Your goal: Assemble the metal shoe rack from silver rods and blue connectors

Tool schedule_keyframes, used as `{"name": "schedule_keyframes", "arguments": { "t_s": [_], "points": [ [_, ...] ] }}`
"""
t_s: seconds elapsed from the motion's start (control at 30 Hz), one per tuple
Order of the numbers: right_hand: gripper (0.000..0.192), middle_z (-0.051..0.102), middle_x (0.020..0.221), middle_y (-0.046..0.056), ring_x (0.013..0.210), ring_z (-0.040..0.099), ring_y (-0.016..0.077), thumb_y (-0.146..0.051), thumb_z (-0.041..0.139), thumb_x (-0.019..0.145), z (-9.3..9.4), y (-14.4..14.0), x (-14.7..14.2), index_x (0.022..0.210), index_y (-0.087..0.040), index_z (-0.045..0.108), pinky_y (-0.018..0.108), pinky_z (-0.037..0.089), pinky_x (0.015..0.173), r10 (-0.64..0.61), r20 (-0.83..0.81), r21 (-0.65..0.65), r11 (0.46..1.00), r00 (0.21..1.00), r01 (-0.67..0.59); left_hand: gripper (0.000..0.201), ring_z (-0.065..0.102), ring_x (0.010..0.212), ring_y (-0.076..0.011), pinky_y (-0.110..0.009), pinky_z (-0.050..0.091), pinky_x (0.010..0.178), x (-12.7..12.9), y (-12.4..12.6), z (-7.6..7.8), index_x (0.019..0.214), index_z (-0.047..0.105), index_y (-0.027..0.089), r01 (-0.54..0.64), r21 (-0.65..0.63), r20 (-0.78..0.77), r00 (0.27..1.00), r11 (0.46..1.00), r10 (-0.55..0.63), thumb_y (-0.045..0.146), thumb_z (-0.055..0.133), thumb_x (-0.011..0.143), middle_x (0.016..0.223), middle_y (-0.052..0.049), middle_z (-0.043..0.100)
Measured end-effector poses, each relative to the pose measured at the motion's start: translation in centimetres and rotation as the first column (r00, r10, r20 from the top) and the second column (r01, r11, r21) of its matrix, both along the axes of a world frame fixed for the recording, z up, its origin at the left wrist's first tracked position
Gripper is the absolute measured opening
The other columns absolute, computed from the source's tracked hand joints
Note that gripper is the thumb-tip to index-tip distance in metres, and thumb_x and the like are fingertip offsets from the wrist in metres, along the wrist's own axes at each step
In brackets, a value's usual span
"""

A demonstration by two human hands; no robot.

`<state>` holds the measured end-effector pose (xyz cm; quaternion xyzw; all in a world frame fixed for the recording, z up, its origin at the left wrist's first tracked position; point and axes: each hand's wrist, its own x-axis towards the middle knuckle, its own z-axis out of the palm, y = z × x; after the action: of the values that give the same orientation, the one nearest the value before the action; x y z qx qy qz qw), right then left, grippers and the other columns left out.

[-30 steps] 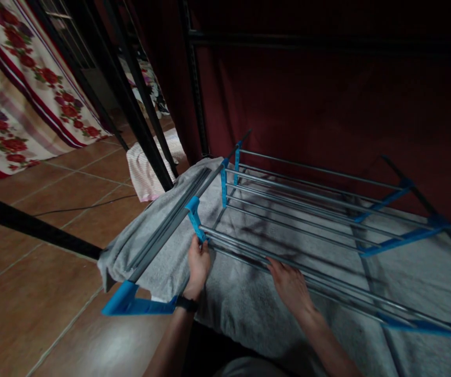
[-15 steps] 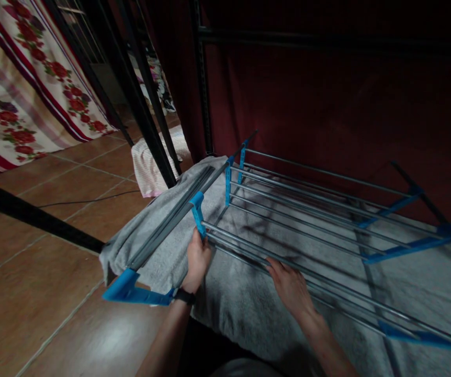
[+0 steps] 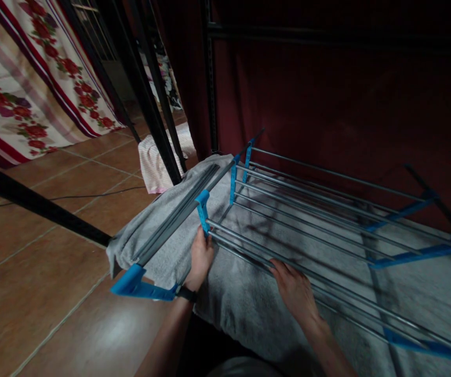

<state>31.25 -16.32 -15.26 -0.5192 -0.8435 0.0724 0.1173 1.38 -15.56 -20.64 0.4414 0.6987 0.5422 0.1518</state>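
The drying rack (image 3: pixel 327 209) looks light, stiff, awkwardly wide; left hand (image 3: pixel 202 259) fingers clamp the blue corner joint (image 3: pixel 203 207); right hand (image 3: pixel 296 290) fingers curl onto the front rods (image 3: pixel 249 246).

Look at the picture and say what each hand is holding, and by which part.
Both hold the drying rack. The left hand grips its near rail by the blue bracket; the right hand rests on the near rails, fingers curled over them.

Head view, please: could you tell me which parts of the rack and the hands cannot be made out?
- Rack: its right end is cut off by the frame edge.
- Left hand: fingertips hidden behind the rails at the blue bracket.
- Right hand: fingertips hidden under the rails.
- Rack legs: hidden by the grey towel.
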Motion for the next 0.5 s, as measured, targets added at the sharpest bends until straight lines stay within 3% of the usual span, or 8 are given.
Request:
{"name": "schedule_keyframes", "arguments": {
  "t_s": [0.5],
  "points": [
    [0.039,0.081,0.115,0.007,0.099,0.077,0.0253,-0.026,0.04,0.107,0.12,-0.22,0.1,0.129,-0.029,0.072,0.038,0.058,0.087,-0.003,-0.047,-0.021,1.0,0.999,0.002,0.023,0.069,0.104,-0.0282,-0.044,0.053,0.097,0.51,-0.34,0.1,0.115,0.061,0.022,-0.041,-0.051,-0.026,0.999,0.998,0.04,0.034,0.049,0.099,0.106,-0.01,0.072]
  ]
}}
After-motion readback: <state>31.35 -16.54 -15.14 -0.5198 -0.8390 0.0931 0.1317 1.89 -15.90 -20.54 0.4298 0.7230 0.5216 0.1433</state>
